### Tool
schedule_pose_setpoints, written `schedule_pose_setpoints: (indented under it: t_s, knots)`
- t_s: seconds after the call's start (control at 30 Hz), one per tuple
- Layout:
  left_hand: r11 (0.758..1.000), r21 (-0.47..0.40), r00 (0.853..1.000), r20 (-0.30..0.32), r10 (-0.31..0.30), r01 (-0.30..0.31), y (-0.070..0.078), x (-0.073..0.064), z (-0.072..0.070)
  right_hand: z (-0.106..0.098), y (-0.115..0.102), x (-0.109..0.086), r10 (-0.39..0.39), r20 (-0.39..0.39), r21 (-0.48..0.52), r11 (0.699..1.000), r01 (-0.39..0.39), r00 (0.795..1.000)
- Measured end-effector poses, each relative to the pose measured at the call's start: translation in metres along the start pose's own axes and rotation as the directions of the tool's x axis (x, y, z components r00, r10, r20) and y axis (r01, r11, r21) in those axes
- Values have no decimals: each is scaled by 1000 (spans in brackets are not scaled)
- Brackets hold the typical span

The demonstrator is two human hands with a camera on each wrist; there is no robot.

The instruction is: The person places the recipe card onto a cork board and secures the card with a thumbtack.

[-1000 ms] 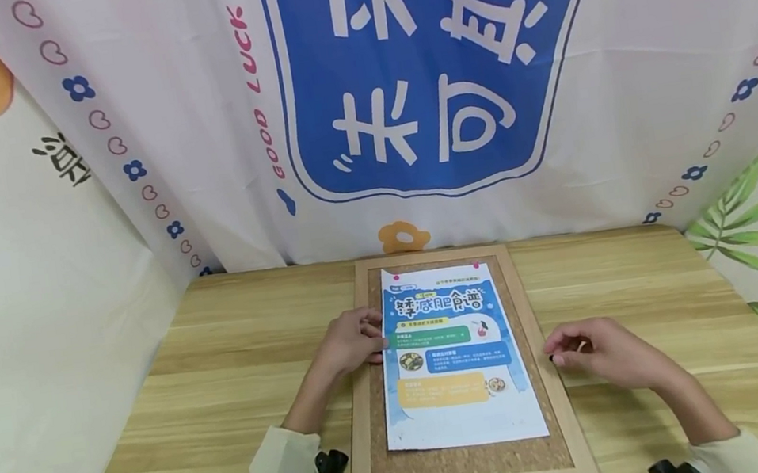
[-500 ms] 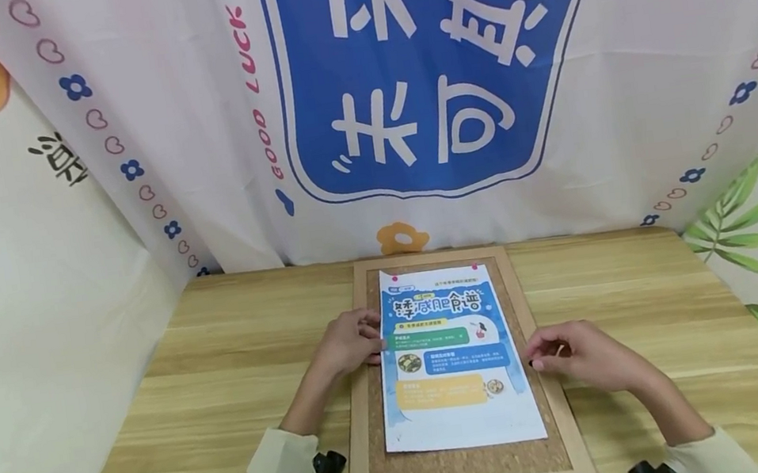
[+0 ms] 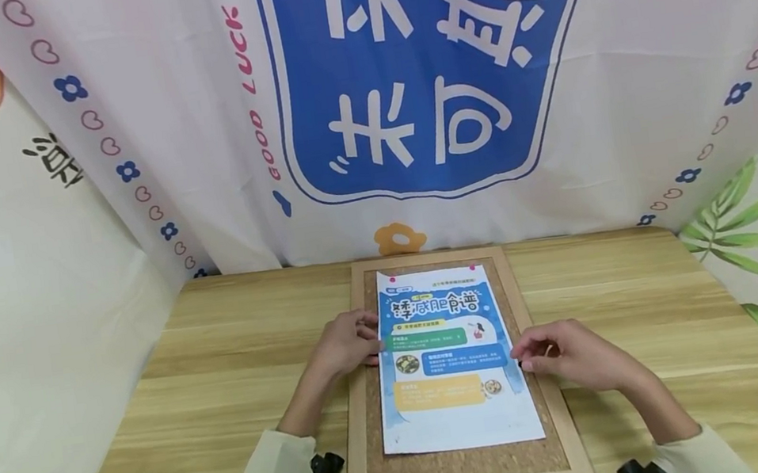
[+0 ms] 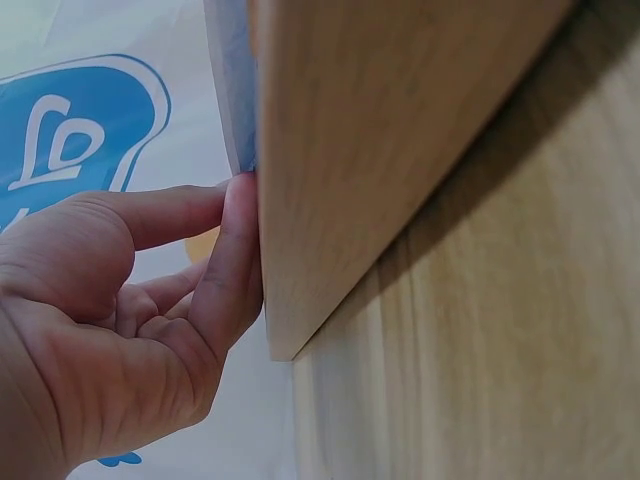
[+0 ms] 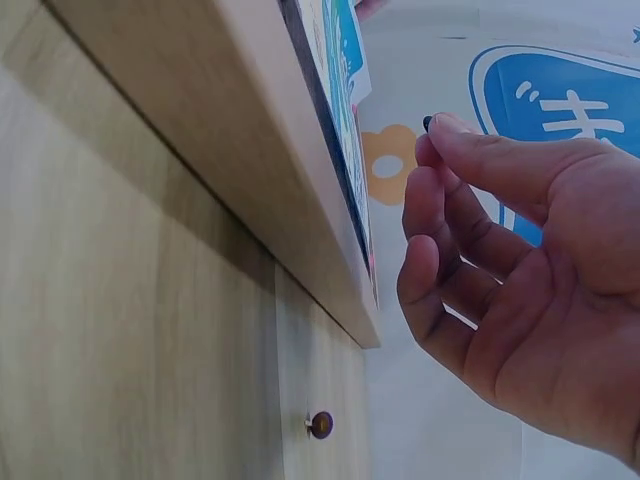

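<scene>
A printed poster (image 3: 457, 422) lies on a wood-framed cork board (image 3: 474, 468), with a pink push pin (image 3: 472, 266) at its top right and another pink push pin (image 3: 393, 279) at its top left. My left hand (image 3: 346, 345) is at the poster's left edge; in the left wrist view its thumb and forefinger meet right at the edge, beside the frame. My right hand (image 3: 577, 354) is over the board's right side, pinching a small black push pin (image 5: 428, 123) between thumb and forefinger. Most of this pin is hidden by the fingertips.
The board rests on a wooden table (image 3: 643, 274), its near side toward me. A small dark round thing (image 5: 320, 425) sits on the table in the right wrist view. Behind the table hangs a white printed cloth (image 3: 226, 169).
My right hand has moved left, from beside the board's frame to the poster's right edge, with the small black push pin in its fingers. The left hand stays at the poster's left edge.
</scene>
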State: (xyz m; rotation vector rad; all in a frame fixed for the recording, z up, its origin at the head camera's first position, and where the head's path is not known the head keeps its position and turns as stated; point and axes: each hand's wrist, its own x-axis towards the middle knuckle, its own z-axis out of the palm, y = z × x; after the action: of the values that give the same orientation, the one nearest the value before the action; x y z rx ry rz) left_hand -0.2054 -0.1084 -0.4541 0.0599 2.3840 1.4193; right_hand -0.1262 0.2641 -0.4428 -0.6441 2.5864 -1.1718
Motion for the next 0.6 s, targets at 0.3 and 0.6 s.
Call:
schedule_pose_setpoints:
  t_s: [0.3, 0.6]
  knots:
    - [1000, 4, 1000, 3, -1, 1, 0, -1, 0, 6, -8, 7, -6, 21, -4, 1000, 6, 1000]
    - [1000, 11, 1000, 0, 3, -3, 0, 0, -1, 14, -18, 15, -8, 49, 0, 1000, 8, 999]
